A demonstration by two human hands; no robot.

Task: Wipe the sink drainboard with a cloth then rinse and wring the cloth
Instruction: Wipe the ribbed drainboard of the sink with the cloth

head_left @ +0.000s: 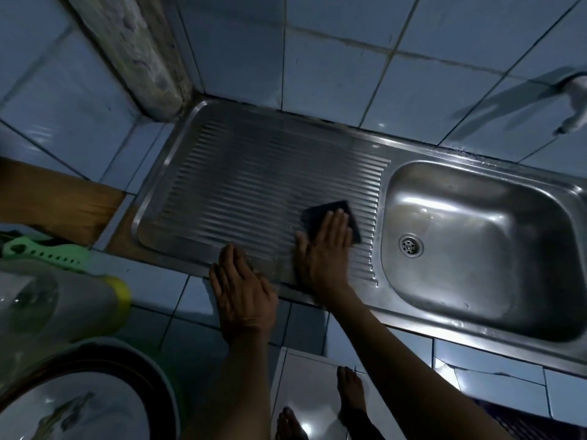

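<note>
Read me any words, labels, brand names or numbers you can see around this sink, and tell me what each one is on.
None can be read.
Ribbed steel drainboard: no stamp or label visible.
Steel sink basin: bare metal, no marking.
Dark cloth under the right hand: no tag showing.
Clear plastic bottle with a yellow cap: blurred, no label legible.
Green perforated plastic item: no text.
</note>
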